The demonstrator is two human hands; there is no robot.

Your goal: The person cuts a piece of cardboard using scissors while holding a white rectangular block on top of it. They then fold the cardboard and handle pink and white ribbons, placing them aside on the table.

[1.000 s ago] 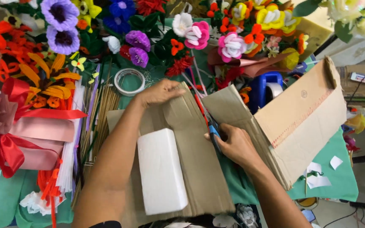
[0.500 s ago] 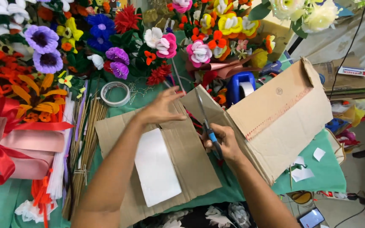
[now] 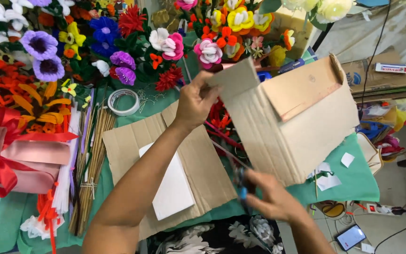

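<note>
Lifted the cardboard box (image 3: 301,122) up off the table since 0.5 s back. Left hand (image 3: 194,101) pinching its far flap, right hand (image 3: 271,200) closed round blue scissors (image 3: 241,190) near the box's lower edge.

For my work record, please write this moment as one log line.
left hand: lifts brown corrugated cardboard box piece | right hand: grips blue-handled scissors at its lower edge | flat cardboard sheet bears white foam block
</note>
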